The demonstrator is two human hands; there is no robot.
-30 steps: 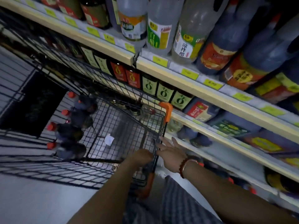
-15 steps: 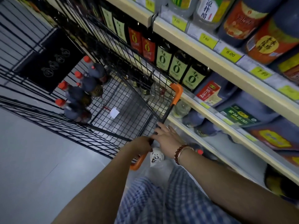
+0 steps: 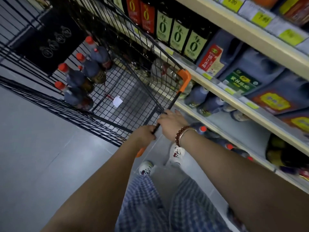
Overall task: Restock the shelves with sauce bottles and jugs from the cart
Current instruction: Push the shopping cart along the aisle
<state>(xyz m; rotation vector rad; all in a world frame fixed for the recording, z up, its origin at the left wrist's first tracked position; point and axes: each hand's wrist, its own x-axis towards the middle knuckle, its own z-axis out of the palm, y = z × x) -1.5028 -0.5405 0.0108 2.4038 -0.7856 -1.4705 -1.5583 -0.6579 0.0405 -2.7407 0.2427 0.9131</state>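
Observation:
A black wire cart (image 3: 127, 101) with orange handle corners stands in front of me beside the shelves. Several dark sauce bottles with red caps (image 3: 80, 76) stand at its far left end. My left hand (image 3: 145, 133) grips the cart's handle bar. My right hand (image 3: 172, 122), with a bead bracelet on the wrist, lies over the same bar just to the right, fingers curled on it. The shelves (image 3: 234, 97) at the right hold dark bottles with green and red labels, large jugs and red-capped bottles low down.
A white slip of paper (image 3: 117, 101) lies on the cart's bottom. Grey floor (image 3: 41, 156) stretches to the left. My feet in white shoes (image 3: 175, 153) stand close to the lowest shelf. Yellow price tags line the shelf edges.
The view has dropped lower and the cart sits nearer and more to the left. Both hands stay on the handle; the right hand's fingers have closed down onto the bar.

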